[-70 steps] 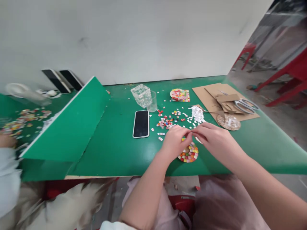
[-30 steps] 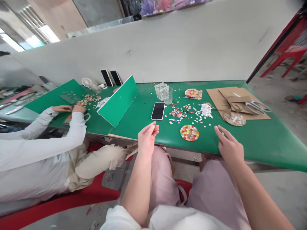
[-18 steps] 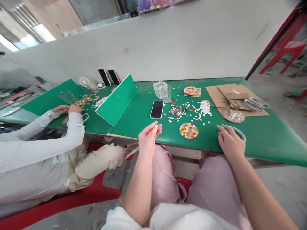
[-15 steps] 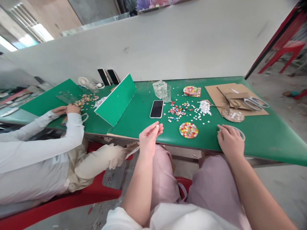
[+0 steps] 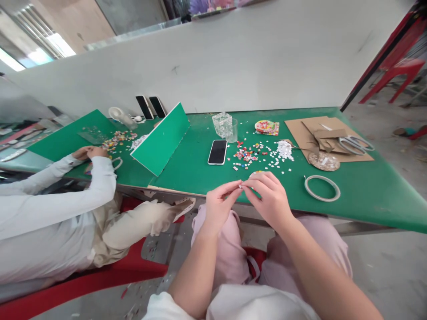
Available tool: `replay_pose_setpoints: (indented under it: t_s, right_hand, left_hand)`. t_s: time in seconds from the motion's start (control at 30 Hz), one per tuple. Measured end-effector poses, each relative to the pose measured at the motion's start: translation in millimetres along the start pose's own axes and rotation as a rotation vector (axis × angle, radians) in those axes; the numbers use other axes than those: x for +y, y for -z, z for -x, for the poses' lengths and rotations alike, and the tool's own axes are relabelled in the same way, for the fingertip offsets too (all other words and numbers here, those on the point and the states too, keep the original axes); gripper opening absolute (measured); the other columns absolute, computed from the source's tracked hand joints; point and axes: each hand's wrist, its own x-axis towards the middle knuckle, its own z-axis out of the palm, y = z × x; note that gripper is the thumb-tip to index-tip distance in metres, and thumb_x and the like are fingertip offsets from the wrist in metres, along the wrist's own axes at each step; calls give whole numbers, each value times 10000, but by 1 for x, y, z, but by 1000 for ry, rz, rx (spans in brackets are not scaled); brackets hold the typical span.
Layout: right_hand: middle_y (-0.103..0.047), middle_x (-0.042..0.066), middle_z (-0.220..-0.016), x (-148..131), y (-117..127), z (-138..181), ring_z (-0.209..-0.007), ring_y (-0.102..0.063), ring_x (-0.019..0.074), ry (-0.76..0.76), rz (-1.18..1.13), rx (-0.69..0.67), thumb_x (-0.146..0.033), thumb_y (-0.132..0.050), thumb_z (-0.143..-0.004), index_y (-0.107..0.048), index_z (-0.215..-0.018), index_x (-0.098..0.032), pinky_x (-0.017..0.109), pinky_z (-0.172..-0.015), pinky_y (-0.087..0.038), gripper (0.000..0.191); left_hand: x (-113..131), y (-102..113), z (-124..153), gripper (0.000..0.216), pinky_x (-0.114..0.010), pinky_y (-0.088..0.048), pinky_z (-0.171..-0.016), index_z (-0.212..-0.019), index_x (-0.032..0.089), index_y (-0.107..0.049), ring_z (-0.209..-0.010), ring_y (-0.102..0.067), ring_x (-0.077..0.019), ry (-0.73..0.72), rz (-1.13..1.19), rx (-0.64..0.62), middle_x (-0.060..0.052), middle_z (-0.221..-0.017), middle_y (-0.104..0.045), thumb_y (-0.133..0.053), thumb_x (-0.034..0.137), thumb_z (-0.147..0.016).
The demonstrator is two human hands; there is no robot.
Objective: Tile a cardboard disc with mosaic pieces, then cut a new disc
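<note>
Fingertips touching: left hand (image 5: 218, 205), right hand (image 5: 271, 198)

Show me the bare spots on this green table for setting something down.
Bare green lies between the divider board and the phone, and from the tape ring to the right end of the table. Crowded: loose tiles between phone and cardboard, and the front edge where left hand and right hand pinch a small piece.

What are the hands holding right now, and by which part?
A tiny white piece, too small to identify, pinched between the fingertips of the left hand and the right hand; which part they grip cannot be told.
</note>
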Motion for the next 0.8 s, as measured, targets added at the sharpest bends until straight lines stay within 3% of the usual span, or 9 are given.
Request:
replay_pose_setpoints:
  t_s: [0.23, 0.53, 0.8]
  right_hand:
    - [-672, 38, -801, 4, 11, 3, -791, -559, 179, -68, -109, -89, -181, -540, -848, -667, -806, -214, 332, -742, -480, 138]
    - [-670, 41, -789, 1, 12, 6, -767, -583, 179, -173, -162, -94, -176, -561, -830, -667, -781, -200, 325, -730, -489, 119]
    - [-671, 36, -793, -1, 15, 7, -757, -592, 165, -180, -176, -92, -165, -562, -829, -662, -781, -193, 310, -724, -487, 115]
  left_hand:
    - [-3, -3, 0, 181, -286, -540, -761, -884, 239, -720, -815, -670, -178, -143, -149, -17, -33, -894, -720, -676, 290, -717]
    - [-5, 2, 0, 188, -257, -530, -734, -904, 279, -713, -814, -658, -154, -275, -153, -71, -21, -899, -717, -663, 216, -735]
    - [-4, 2, 0, 218, -233, -516, -741, -923, 299, -706, -815, -652, -135, -302, -151, -107, -12, -913, -714, -652, 185, -745]
